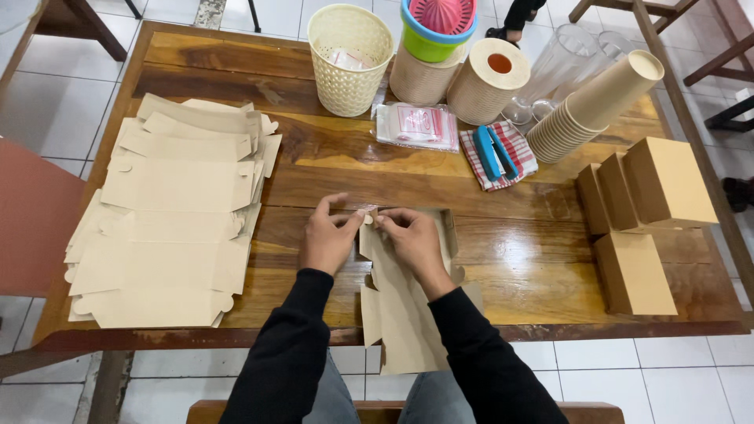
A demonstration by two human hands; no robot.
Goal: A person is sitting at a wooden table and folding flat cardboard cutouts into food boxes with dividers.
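Both sets of fingers pinched shut on a tab at far end of flat kraft carton blank (404, 302) at near table (330, 169) edge, left hand (328, 238), right hand (412, 239); best creasing squarely along score, tab tucked fully.

Between my left hand (330, 239) and right hand (414, 239) I pinch a flat brown cardboard box blank (408, 302). A stack of flat blanks (177, 235) lies to my left; four folded brown boxes (640, 212) stand right. A clear plastic packet (418, 126) with pink inside lies ahead.
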